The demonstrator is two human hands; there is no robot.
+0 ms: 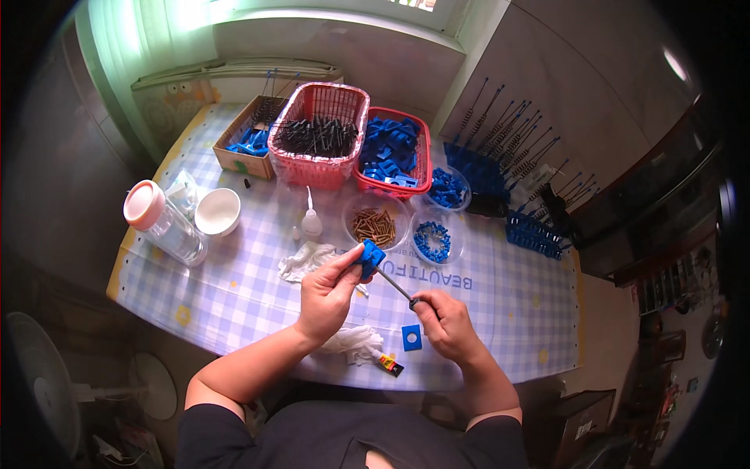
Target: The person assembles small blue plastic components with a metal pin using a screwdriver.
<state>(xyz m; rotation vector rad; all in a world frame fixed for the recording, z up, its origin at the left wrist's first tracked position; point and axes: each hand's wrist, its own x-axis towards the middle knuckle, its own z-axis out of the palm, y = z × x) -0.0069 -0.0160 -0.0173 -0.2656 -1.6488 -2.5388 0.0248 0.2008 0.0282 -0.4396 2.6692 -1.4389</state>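
Over the table, the left hand pinches the blue block while the right hand, closer to the near edge, grips the screwdriver, its shaft slanting away and leftward to the block's right side.
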